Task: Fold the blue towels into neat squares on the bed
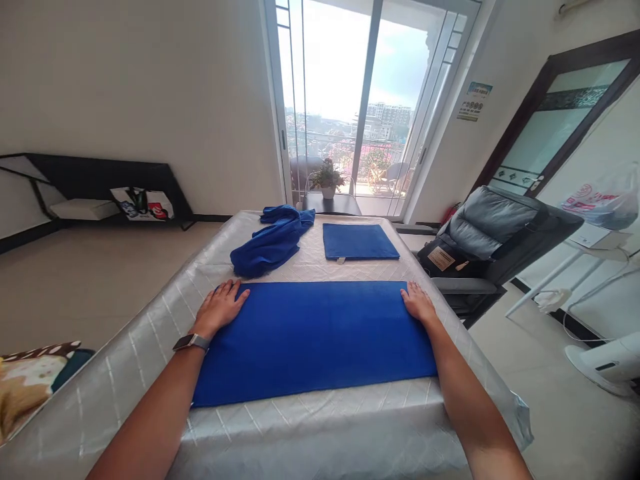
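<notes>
A blue towel lies flat as a wide rectangle on the table with the silver-white cover. My left hand rests on its far left corner, palm down with the fingers stretched out. On the far right corner lies my right hand, also flat with extended fingers. Beyond the towel, at the back left, is a crumpled blue cloth. To the right of that sits a neatly folded blue cloth with a small white tag on its near edge.
A dark reclining armchair with a black bag on it stands close to the table's right side. Behind the table, a potted plant sits on a small dark table near the sliding glass door. Patterned fabric lies at the lower left.
</notes>
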`<state>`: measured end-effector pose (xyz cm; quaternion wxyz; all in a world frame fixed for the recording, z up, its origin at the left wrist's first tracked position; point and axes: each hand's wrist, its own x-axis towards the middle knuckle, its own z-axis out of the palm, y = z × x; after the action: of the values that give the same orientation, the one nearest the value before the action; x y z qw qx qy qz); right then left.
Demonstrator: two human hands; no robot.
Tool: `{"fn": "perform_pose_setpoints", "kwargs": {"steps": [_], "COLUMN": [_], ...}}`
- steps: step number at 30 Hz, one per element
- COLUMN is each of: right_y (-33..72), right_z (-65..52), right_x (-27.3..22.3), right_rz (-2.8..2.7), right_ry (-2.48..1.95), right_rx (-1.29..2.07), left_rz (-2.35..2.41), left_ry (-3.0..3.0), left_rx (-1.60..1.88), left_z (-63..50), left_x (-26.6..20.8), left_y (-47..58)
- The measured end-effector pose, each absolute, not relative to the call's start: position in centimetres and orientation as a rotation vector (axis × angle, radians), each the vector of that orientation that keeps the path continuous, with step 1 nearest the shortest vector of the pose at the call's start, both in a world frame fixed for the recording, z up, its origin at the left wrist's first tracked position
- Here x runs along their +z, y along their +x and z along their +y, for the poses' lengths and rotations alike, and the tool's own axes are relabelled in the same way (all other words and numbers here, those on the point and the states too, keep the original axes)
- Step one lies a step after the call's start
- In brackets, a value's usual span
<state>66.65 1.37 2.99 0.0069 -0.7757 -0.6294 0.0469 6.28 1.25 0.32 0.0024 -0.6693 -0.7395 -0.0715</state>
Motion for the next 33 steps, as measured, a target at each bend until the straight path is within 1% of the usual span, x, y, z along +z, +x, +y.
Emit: {"fn": "perform_pose_setpoints", "kwargs": {"steps": [8,22,33], "right_y": [67.9,67.8,67.3], "right_z": [2.1,1.8,1.4], "right_x": [2.5,2.6,2.8], "right_rz": [-2.018,-2.021,-2.003], "right_ry": [-2.397,-2.362,-2.320], "right_rx": [0.156,0.137,0.008], "left_rz": [-2.400,-2.439,-2.430], "left_ry": [-2.074,-2.043,-2.005], "left_rx": [-0.253,-0.298,-0.362], "left_z": [1.5,0.9,0.9], "left_x": [0.1,1.4,1.1], "left_y": [3.8,4.9,5.3]}}
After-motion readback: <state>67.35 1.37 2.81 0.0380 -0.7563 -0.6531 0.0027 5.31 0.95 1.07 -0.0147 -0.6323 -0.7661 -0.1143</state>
